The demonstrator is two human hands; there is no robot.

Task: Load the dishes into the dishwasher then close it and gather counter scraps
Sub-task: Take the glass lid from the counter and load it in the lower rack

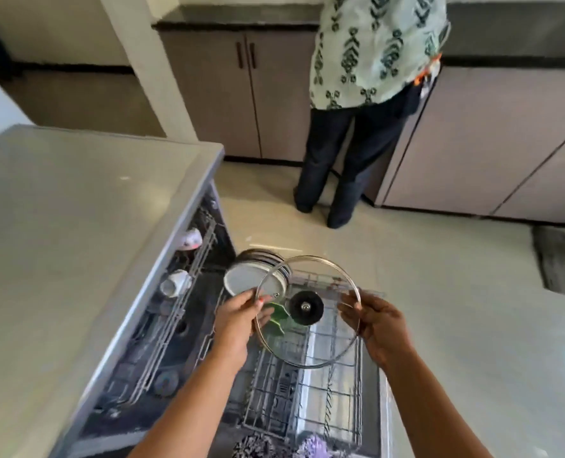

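Both hands' grip, left hand (pixel 241 317) and right hand (pixel 375 322), around round glass lid (pixel 320 338) (steel-rimmed, black-knobbed).

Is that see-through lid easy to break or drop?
Probably breakable: the glass lid is clear, so a knock against the wire rack might crack it. Likely stiff, since it keeps its round shape. Possibly slippery too: the left hand and right hand hold only its thin metal rim.

1 head-worn wide-angle view, aimed forward and down; close over open dishwasher rack (pixel 307 388) (table (pixel 59 242) at left), floor (pixel 439 292) and cabinets (pixel 248 94) farther ahead.
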